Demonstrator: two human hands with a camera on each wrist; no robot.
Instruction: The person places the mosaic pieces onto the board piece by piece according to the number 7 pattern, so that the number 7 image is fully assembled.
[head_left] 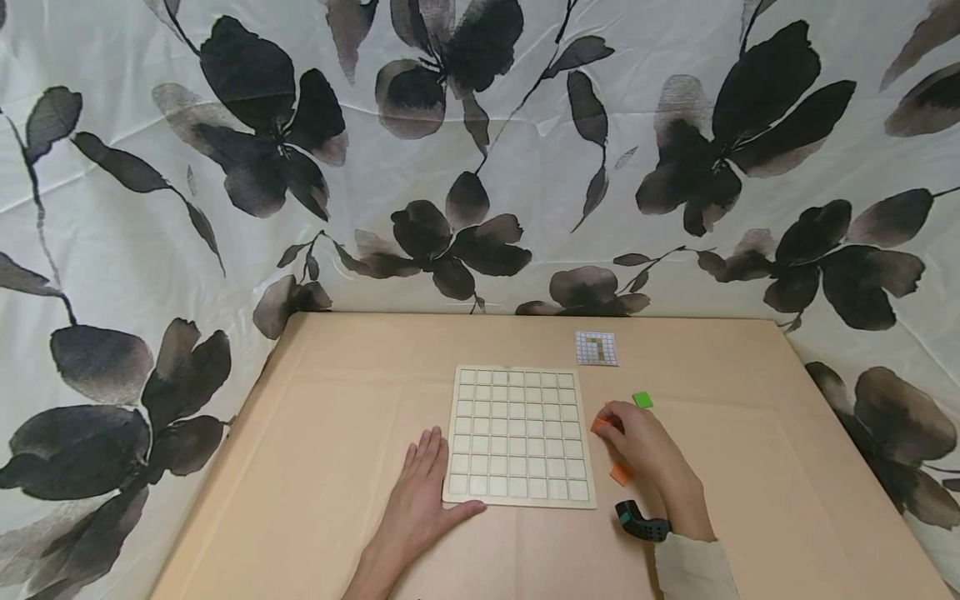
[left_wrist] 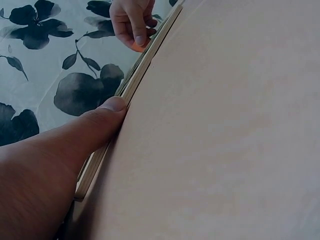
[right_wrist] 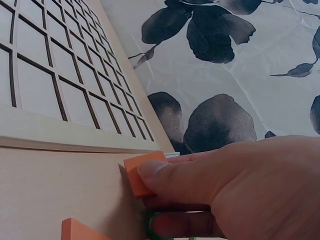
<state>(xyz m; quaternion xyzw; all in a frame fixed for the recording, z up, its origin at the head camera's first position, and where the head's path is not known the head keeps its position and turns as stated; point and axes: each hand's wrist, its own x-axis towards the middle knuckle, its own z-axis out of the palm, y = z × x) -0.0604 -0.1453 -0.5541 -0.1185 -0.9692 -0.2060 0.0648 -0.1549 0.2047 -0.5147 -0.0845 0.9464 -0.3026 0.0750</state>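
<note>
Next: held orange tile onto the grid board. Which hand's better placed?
Probably the right hand: it pinches the orange tile just right of the grid board. The left hand lies along the board's left side, thumb at the near edge, no tile visible; seems better for steadying.

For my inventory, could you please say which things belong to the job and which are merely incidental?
Likely job things:
grid board
held orange tile
loose orange tile
green tile
patterned card

Apparently incidental:
floral cloth
black wrist device
</note>
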